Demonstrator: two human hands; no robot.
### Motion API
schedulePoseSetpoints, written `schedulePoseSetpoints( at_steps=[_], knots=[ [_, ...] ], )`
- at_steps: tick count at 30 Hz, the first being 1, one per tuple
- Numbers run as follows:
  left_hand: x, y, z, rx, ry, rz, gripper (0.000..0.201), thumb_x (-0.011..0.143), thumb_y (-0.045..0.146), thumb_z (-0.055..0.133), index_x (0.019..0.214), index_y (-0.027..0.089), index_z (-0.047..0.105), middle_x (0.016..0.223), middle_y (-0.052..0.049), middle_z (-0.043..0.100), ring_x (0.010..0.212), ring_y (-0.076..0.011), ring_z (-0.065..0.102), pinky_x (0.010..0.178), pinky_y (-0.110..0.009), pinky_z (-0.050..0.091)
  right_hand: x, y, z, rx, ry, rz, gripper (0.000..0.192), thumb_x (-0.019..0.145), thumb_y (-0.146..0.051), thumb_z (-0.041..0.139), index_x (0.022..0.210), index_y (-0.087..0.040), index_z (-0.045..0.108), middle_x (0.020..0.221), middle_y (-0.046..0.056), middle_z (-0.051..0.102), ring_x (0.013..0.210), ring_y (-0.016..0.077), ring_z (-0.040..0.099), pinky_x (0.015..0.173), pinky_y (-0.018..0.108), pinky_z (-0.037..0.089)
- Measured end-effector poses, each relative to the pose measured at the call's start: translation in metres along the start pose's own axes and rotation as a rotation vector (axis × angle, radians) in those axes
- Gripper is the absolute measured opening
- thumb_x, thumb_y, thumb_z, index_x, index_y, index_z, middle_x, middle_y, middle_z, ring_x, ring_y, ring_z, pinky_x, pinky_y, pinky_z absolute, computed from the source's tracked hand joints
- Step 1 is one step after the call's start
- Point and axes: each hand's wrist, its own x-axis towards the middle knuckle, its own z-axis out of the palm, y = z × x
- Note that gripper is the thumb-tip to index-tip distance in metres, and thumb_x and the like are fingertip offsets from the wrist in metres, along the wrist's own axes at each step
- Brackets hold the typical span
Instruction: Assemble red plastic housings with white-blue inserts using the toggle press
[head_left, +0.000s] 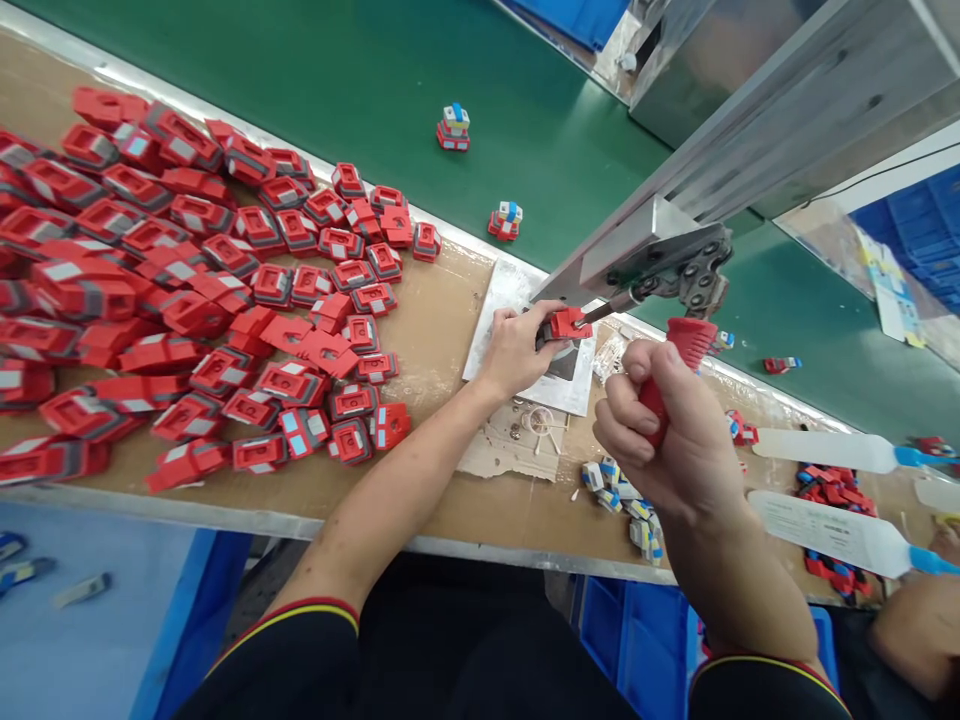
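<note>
No word, number or brand can be read; the nearer white bottle [821,531] with a blue tip [932,561], at the right, bears lines of print [847,533] (too blurred to make out).

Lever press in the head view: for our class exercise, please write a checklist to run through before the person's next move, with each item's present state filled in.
1. Left hand holding the red part: ok, fingers grip its side.
2. Right hand on the red handle: ok, fingers wrapped around it.
3. Red part at the metal rod: ok, it sits at the rod's tip.
4. Rod tip pressing firmly on the part: cannot tell; no force shows.
5. Left fingers well away from the rod: not ok, in my judgement; they are close beside its tip.
6. Surroundings of the white plate tidy: not ok; thin white sticks lie beside it.
</note>
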Motion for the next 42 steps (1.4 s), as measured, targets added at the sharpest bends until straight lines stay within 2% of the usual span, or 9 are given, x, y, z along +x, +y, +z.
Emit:
schedulePoseSetpoints(
  at_steps=[7, 14, 20, 27, 34, 42],
  knots=[
    [0.0, -0.002, 0.002, 0.007, 0.002, -0.007, 0.044, 0.089, 0.026, 0.079, 0.132, 0.027, 0.068, 0.121, -0.004, 0.081, 0.104, -0.0287, 0.071, 0.107, -0.044, 0.041, -0.02, -0.019, 0.0, 0.002, 0.0, 0.064, 0.041, 0.086, -0.059, 0.08, 0.088, -0.029, 0.051, 0.055, -0.012, 0.032, 0.037, 0.0065, 0.018, 0.032, 0.02, 0.018],
    [-0.001, -0.003, 0.002, 0.013, 0.01, -0.007, 0.043, 0.089, 0.027, 0.079, 0.13, 0.027, 0.066, 0.12, -0.003, 0.081, 0.106, -0.0283, 0.069, 0.105, -0.042, 0.04, -0.019, -0.02, -0.001, -0.009, -0.005, 0.05, 0.043, 0.084, -0.059, 0.081, 0.089, -0.029, 0.051, 0.056, -0.012, 0.031, 0.037, 0.0059, 0.021, 0.031, 0.02, 0.017],
    [0.0, -0.002, 0.001, -0.012, 0.003, 0.001, 0.042, 0.088, 0.023, 0.078, 0.128, 0.026, 0.065, 0.112, -0.002, 0.082, 0.104, -0.0274, 0.072, 0.106, -0.042, 0.039, -0.018, -0.023, 0.001, -0.045, -0.012, 0.043, 0.045, 0.081, -0.063, 0.084, 0.09, -0.029, 0.055, 0.058, -0.011, 0.035, 0.039, 0.0058, 0.025, 0.032, 0.021, 0.022],
    [0.001, -0.003, 0.003, 0.005, 0.021, 0.005, 0.041, 0.088, 0.022, 0.077, 0.127, 0.027, 0.063, 0.115, -0.002, 0.081, 0.103, -0.0273, 0.073, 0.108, -0.042, 0.039, -0.023, -0.031, 0.004, -0.111, 0.008, 0.02, 0.037, 0.091, -0.065, 0.071, 0.09, -0.03, 0.058, 0.06, -0.01, 0.03, 0.038, 0.0057, 0.023, 0.031, 0.023, 0.019],
    [0.002, -0.004, 0.005, 0.013, 0.031, 0.005, 0.042, 0.089, 0.024, 0.078, 0.128, 0.027, 0.064, 0.119, -0.004, 0.081, 0.109, -0.0293, 0.074, 0.107, -0.043, 0.04, -0.011, -0.012, -0.002, -0.015, -0.057, -0.014, 0.052, 0.076, -0.062, 0.088, 0.089, -0.028, 0.051, 0.057, -0.013, 0.036, 0.037, 0.004, 0.026, 0.033, 0.02, 0.021],
    [0.003, -0.005, 0.004, 0.023, 0.016, 0.02, 0.042, 0.088, 0.022, 0.079, 0.127, 0.026, 0.065, 0.113, -0.003, 0.082, 0.103, -0.0277, 0.075, 0.106, -0.042, 0.04, 0.004, 0.009, -0.003, -0.008, -0.01, -0.113, 0.051, 0.081, -0.048, 0.087, 0.08, -0.027, 0.041, 0.051, -0.015, 0.035, 0.038, 0.0033, 0.022, 0.037, 0.019, 0.017]
  ],
)
